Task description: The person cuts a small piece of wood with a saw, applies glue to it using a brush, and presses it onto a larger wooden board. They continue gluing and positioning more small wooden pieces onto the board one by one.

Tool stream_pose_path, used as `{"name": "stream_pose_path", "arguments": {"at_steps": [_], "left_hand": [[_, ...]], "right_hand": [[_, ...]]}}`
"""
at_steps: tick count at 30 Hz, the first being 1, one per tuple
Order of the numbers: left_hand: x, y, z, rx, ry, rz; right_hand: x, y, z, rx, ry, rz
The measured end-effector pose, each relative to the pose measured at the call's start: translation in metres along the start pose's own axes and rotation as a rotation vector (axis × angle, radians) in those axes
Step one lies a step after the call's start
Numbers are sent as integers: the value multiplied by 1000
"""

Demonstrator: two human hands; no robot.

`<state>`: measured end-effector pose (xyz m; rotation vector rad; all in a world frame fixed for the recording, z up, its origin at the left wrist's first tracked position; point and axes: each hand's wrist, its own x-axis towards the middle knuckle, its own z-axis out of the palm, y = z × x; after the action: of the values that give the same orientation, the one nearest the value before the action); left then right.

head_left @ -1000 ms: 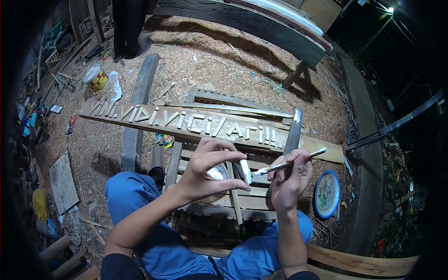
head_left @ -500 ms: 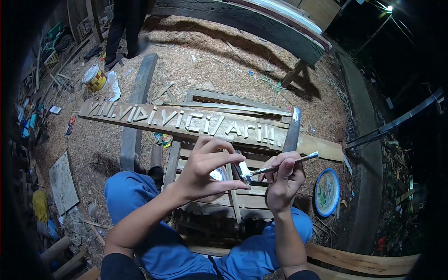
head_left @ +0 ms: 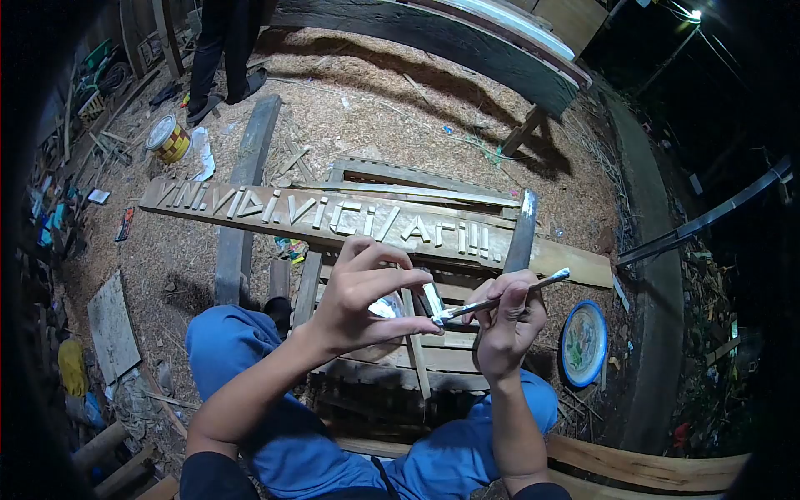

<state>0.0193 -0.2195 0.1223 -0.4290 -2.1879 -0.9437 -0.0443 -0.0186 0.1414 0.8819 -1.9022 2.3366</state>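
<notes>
My left hand [head_left: 360, 293] pinches a small white-smeared wooden piece [head_left: 432, 301] between thumb and fingertips. In my right hand [head_left: 507, 327] is a thin stick [head_left: 546, 281] with white on both ends; its left end touches the piece's lower end. Partly hidden behind my left hand is a white-smeared thing [head_left: 386, 307], its kind unclear. Beyond the hands lies a long plank [head_left: 275, 223] with raised wooden letters reading "VINI.VIDI.VICI/Ari!!!.". A saw-like blade [head_left: 522, 233] rises behind my right hand across the plank; whether the hand touches it I cannot tell.
Wooden slats [head_left: 450, 360] lie beneath my hands. A blue-rimmed round dish [head_left: 583, 343] is at right. A yellow-and-red can [head_left: 169, 142] stands at left, near another person's legs [head_left: 221, 58]. A thick dark beam [head_left: 400, 37] spans the back.
The stick's left end has shifted slightly down and left along the small piece, which now stands more upright. The other person's foot, blurred before, is now still.
</notes>
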Motion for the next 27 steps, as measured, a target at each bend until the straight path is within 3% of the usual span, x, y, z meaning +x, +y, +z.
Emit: {"name": "stream_pose_path", "arguments": {"at_steps": [17, 27], "left_hand": [[0, 1, 1, 2, 21, 14], [-2, 3, 2, 70, 25, 26]], "right_hand": [[6, 1, -4, -48, 112, -51], [-1, 6, 4, -5, 63, -78]]}}
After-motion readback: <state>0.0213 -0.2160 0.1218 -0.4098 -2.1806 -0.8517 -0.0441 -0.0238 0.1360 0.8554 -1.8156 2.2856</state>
